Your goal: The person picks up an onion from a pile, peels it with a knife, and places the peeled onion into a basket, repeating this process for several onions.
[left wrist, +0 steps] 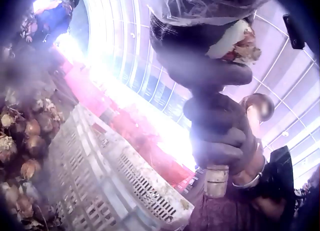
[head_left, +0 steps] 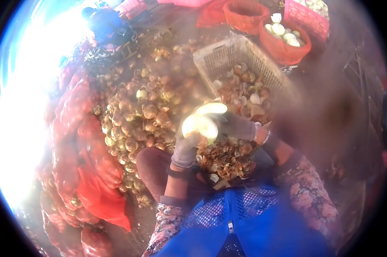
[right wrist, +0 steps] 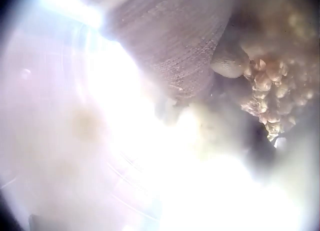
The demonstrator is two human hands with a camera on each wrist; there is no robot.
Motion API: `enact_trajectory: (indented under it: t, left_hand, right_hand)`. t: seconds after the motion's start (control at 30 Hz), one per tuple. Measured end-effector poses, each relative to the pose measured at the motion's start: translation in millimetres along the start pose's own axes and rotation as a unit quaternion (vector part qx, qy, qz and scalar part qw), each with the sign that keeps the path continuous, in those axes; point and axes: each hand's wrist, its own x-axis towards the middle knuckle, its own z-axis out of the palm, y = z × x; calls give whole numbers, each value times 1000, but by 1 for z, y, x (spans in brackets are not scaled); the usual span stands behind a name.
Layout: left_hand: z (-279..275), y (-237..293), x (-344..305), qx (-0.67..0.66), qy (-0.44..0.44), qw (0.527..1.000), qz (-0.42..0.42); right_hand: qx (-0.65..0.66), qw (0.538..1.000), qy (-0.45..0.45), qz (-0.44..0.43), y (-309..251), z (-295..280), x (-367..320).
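Where the ground spreads out ahead of the seated person, the items run as follows.

Heap of unpeeled brown onions (head_left: 142, 111): fills the middle of the head view and reaches to the person's knees.

Red mesh sacks (head_left: 73, 124): stacked along the left of the heap, partly washed out by glare.

Pale plastic crate (head_left: 227, 53): just right of the heap, tilted, holding skins and pale scraps.

Red basin (head_left: 283, 51): beyond the crate, filled with peeled white onions.

Blue apron (head_left: 253, 227): over the lap, with loose skins lying at its upper edge.

Left hand (head_left: 185, 147): gloved and raised over the lap, fingers closed round the peeled onion (head_left: 200, 125). The onion is held in the air between the two hands, in front of the crate.

Right hand (head_left: 238, 126): gloved, just right of the onion and touching it. In the left wrist view its fingers (left wrist: 220, 136) are clenched round a tool handle (left wrist: 216, 181), which sticks out below the fist. The blade cannot be made out.

Bracelet (head_left: 267, 137): on the right wrist.

Right wrist view: mostly glare, showing only knitted glove fabric (right wrist: 175, 46) and blurred onions.
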Motion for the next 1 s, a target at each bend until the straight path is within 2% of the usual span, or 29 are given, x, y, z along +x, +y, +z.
enact_trajectory:
  t: [0.03, 0.07, 0.13, 0.17, 0.2, 0.23, 0.27, 0.3, 0.37, 0.43, 0.47, 0.5, 0.53, 0.6, 0.63, 0.7, 0.73, 0.77, 0.8, 0.83, 0.87, 0.9, 0.93, 0.97, 1.0]
  left_hand:
    - [8, 4, -1, -22, 2, 1000, -5]
    - [-36, -21, -13, -35, 32, 998, -46]
    - [-15, -9, -17, -8, 28, 998, -53]
    - [-5, -4, -18, 5, 26, 998, -56]
    - [-2, -1, -14, -37, 16, 993, -114]
    - [6, -3, -9, -28, -17, 994, -102]
    - [-26, -27, -7, 54, -19, 989, -138]
    - [-17, -36, -5, -2, -8, 990, -142]
    - [-30, -52, 2, 17, -96, 991, -93]
    - [-17, -51, 11, -60, -109, 987, -100]
    - [-2, -45, 9, -74, -115, 986, -94]
    - [7, -41, 12, -89, -120, 985, -88]
    - [9, -44, 18, -58, -122, 985, -105]
    - [0, -56, 30, 11, -114, 983, -140]
    - [3, -57, 30, 77, -70, 986, -128]
    - [26, -43, 24, 247, -76, 964, -62]
    - [40, -28, 25, 228, -56, 966, -106]
    - [53, -13, 26, 207, -33, 966, -149]
    - [72, 8, 25, 223, -45, 965, -131]
    - [80, 25, 20, 159, -34, 972, -168]
    - [67, -5, 12, 179, -25, 976, -121]
    - [61, -4, 10, 169, -40, 978, -117]
    - [38, -28, 13, 179, -51, 978, -93]
    - [50, -18, 14, 77, -63, 991, -85]
    - [52, -3, 12, 79, -46, 986, -139]
  right_hand:
    - [48, 997, -18, 56, -3, -1, -6]
    - [95, 989, -30, 112, -6, -2, -13]
    - [43, 992, 18, 120, 11, -2, -31]
    - [1, 991, 133, 30, 39, 21, -33]
    - [-48, 968, 238, -69, 63, 35, -30]
    - [-93, 967, 230, -58, 63, 22, -36]
    - [-129, 966, 221, -43, 62, 13, -42]
    - [-158, 965, 209, -27, 61, 7, -47]
    - [-199, 964, 174, 11, 58, -2, -56]
    - [-220, 965, 129, 53, 53, -5, -57]
    - [-267, 950, 120, 110, 47, -8, -58]
    - [-239, 958, 142, 74, 40, -12, -57]
    - [-209, 964, 161, 37, 34, -16, -58]
    - [-278, 946, 154, 60, 21, -36, -63]
    - [-303, 939, 146, 72, 16, -44, -65]
    - [-336, 928, 127, 98, 4, -43, -66]
    - [-350, 923, 114, 112, 5, -34, -70]
    - [-122, 959, 252, -34, 37, -18, -74]
    - [-73, 956, 277, -57, 46, -10, -76]
    - [-99, 954, 280, -28, 35, -12, -74]
    - [-166, 953, 255, 18, 39, -18, -83]
    - [-210, 946, 242, 54, 33, -29, -80]
    - [-238, 937, 241, 83, 31, -43, -76]
    - [-265, 925, 251, 109, 31, -59, -73]
    - [-286, 911, 265, 135, 31, -71, -72]
